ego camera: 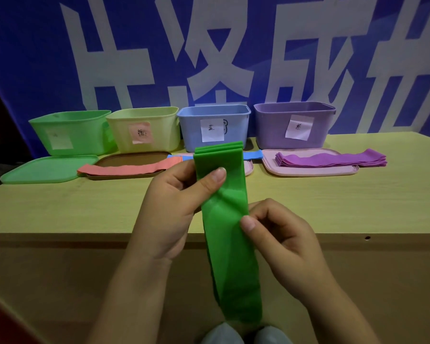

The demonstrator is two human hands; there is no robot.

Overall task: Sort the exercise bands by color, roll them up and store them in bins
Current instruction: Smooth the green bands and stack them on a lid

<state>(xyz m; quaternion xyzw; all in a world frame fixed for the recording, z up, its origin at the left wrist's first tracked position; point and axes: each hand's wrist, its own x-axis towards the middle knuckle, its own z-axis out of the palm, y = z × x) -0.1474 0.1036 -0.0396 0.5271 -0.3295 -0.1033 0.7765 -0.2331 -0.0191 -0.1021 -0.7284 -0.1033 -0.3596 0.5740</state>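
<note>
Behind the table edge, four bins point(214, 127) — left hand point(174, 207), right hand point(278, 234) pinching green bands point(224, 219)

Looks like a staged demo or event space, not a home: a big blue banner point(35, 58) with huge white characters fills the far wall, and a plain wooden table point(60, 207) carries a row of hand-labelled pastel bins point(214, 127).
</note>
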